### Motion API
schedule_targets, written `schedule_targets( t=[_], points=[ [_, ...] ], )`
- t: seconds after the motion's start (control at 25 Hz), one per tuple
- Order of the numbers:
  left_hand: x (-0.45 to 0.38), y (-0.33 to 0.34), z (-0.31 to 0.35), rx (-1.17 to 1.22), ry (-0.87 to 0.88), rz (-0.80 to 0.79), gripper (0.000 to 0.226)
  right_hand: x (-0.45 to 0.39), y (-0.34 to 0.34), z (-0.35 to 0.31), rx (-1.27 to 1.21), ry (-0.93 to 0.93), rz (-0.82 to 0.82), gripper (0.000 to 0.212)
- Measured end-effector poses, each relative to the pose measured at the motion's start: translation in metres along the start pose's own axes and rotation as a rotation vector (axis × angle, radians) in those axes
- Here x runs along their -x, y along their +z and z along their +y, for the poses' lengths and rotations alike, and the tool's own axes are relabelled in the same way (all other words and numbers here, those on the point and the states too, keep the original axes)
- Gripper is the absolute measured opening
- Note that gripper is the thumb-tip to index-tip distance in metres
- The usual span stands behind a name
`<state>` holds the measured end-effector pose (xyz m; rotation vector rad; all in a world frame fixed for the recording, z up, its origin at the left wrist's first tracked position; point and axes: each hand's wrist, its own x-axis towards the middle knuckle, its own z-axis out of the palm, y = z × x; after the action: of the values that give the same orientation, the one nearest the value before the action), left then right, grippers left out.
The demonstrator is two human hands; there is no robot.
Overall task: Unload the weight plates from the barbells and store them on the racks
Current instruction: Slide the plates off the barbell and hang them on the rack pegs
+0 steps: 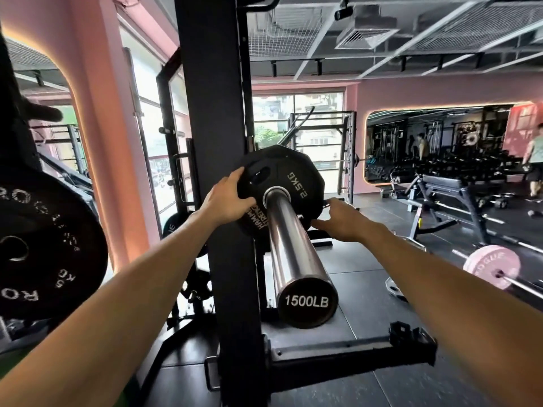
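Pink gym walls and a dark rubber floor (367, 304) surround a black squat rack upright (217, 142). From it a chrome barbell sleeve (293, 245) juts toward the camera, its end cap stamped 1500LB. A black 2.5 kg weight plate (289, 177) sits at the sleeve's inner end, against the rack. The left hand (226, 198) holds the plate's left rim, fingers curled over its edge. The right hand (340, 218) reaches the plate's lower right edge with loosely spread fingers; whether they grip it cannot be told. A black Rogue plate (44, 245) hangs at far left, and a pink plate (490, 265) on another bar lies on the floor at right.
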<state>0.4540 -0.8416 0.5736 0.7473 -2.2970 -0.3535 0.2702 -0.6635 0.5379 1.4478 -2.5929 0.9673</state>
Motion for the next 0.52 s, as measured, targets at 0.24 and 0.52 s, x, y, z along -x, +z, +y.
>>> schedule_targets(
  t=[0.24, 0.52],
  points=[
    [0.001, 0.012, 0.002, 0.041, -0.097, 0.109, 0.067, -0.015, 0.009, -0.009, -0.065, -0.061, 0.049, 0.057],
    [-0.020, 0.013, 0.009, -0.013, -0.143, 0.161, 0.047, -0.040, 0.015, -0.020, -0.016, -0.038, 0.205, 0.059]
  ],
)
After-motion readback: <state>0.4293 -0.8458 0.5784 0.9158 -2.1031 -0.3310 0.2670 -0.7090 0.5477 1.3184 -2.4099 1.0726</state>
